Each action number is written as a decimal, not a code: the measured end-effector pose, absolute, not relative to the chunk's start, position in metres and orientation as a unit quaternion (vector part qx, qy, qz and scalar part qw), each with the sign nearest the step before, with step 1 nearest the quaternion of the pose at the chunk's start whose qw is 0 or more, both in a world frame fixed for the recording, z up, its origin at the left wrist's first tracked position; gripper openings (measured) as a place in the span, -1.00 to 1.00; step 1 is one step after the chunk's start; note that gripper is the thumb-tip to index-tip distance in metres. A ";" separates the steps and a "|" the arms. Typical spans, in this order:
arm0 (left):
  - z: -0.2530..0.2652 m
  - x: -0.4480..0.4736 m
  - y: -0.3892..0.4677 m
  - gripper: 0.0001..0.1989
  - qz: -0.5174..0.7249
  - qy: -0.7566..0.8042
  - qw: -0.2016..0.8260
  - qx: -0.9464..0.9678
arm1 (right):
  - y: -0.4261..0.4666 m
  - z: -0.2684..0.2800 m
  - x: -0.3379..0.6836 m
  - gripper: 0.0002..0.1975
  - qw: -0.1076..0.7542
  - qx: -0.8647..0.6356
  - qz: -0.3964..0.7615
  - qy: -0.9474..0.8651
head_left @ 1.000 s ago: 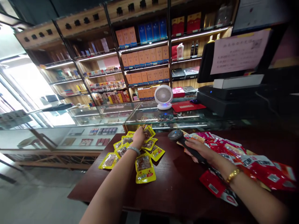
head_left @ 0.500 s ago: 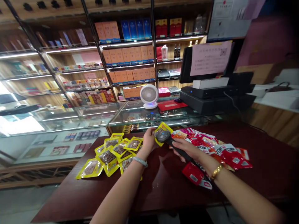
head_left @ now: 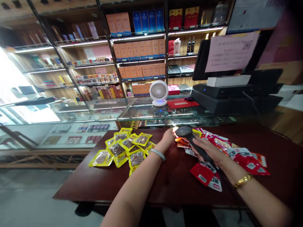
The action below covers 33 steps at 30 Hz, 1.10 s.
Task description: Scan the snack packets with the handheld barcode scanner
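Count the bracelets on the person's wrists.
2. A pale bangle sits on the wrist of the left hand, beside the yellow packets; a gold bracelet sits on the wrist of the right hand, which holds the scanner. None seems hidden.

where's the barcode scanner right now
In the head view, the barcode scanner is gripped in the right hand, right of centre, above the red packets.

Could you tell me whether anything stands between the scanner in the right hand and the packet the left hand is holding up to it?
Nothing visible does. The right hand points the barcode scanner at the packet edge held by the left hand, close together above the dark wooden table.
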<state>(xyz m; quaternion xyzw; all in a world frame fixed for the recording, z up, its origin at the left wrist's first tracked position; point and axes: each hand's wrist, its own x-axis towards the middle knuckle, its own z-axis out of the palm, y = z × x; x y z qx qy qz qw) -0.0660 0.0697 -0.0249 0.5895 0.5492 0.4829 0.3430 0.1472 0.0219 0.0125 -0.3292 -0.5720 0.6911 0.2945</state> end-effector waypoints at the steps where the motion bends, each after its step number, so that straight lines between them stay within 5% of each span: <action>1: -0.021 -0.082 0.066 -0.80 0.469 0.580 0.308 0.591 | 0.021 0.011 0.146 -0.62 0.290 -0.328 0.692 -0.573; 6: 0.004 -0.180 0.031 -0.58 0.180 0.816 -0.035 0.549 | 0.018 0.003 0.137 -0.65 0.260 -0.326 0.695 -0.586; 11: 0.012 -0.238 0.009 -0.45 -0.012 0.863 0.002 0.504 | 0.014 0.003 0.122 -0.58 0.235 -0.314 0.701 -0.596; 17: 0.008 -0.237 0.009 -0.61 0.040 0.863 0.019 0.503 | 0.006 -0.008 0.118 -0.62 0.221 -0.294 0.711 -0.600; 26: -0.001 -0.159 0.029 -0.76 0.370 0.771 0.115 0.505 | -0.008 0.000 0.109 -0.58 0.225 -0.274 0.710 -0.608; 33: -0.005 -0.102 0.049 -0.90 0.391 0.739 0.135 0.533 | 0.001 -0.001 0.129 -0.56 0.254 -0.285 0.704 -0.599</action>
